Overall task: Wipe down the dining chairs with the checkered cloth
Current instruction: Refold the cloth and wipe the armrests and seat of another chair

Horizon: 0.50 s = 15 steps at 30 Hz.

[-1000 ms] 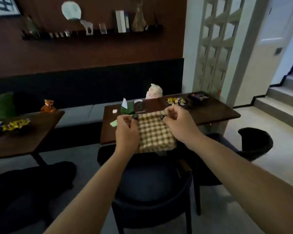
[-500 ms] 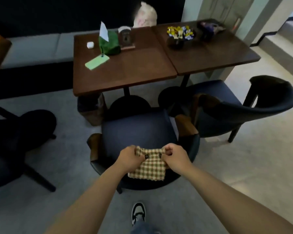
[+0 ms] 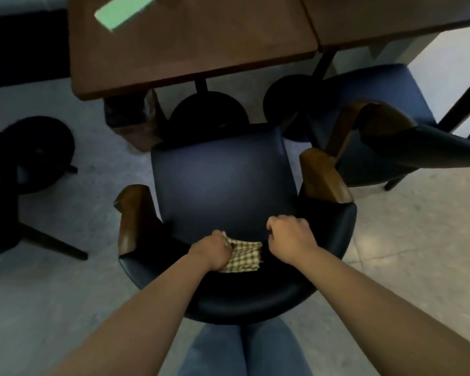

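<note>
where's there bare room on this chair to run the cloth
Bare room: the seat ahead of both hands, between the wooden armrests. Crowded: the backrest edge, where the left hand grips the checkered cloth beside the right hand.

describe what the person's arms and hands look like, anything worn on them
Both forearms are bare right to the bottom edge of the view, with no sleeves showing. The left hand and right hand wear no gloves, and no watch or bracelet shows on either wrist.

Two wooden tables (image 3: 190,47), green card (image 3: 124,10), perhaps paper, grey floor (image 3: 418,240)
</note>
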Each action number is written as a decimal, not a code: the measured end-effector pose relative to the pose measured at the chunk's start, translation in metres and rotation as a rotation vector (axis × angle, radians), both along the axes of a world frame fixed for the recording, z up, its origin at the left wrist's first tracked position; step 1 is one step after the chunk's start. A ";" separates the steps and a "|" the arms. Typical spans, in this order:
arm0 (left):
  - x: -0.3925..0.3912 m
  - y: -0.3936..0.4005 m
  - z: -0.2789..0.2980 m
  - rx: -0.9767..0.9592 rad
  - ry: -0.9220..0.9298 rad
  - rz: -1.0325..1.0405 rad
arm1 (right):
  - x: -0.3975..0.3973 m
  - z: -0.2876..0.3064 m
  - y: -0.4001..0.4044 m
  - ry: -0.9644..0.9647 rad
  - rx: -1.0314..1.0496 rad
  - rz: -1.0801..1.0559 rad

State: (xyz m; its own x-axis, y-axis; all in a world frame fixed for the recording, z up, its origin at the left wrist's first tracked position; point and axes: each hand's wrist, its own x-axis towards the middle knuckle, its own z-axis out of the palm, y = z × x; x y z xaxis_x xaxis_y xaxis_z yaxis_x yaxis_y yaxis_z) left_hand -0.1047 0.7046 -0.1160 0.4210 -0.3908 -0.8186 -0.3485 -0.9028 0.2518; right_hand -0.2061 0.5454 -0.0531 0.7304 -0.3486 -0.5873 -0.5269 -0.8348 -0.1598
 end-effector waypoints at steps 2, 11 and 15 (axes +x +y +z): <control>-0.004 -0.010 -0.010 -0.020 0.041 0.052 | -0.008 0.003 -0.013 -0.055 -0.131 0.029; -0.056 -0.111 0.000 -0.539 0.331 0.593 | -0.061 0.017 -0.057 -0.504 0.003 -0.849; -0.058 -0.127 -0.003 -0.529 0.408 0.597 | -0.061 0.012 -0.059 -0.436 0.617 -1.463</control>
State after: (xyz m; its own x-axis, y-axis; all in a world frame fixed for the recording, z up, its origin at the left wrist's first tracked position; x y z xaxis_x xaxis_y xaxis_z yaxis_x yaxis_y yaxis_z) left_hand -0.1629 0.5777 -0.1194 0.3904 -0.5688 -0.7239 0.3496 -0.6358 0.6882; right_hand -0.2667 0.4859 -0.0415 0.1489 -0.6541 -0.7416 -0.5909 0.5425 -0.5971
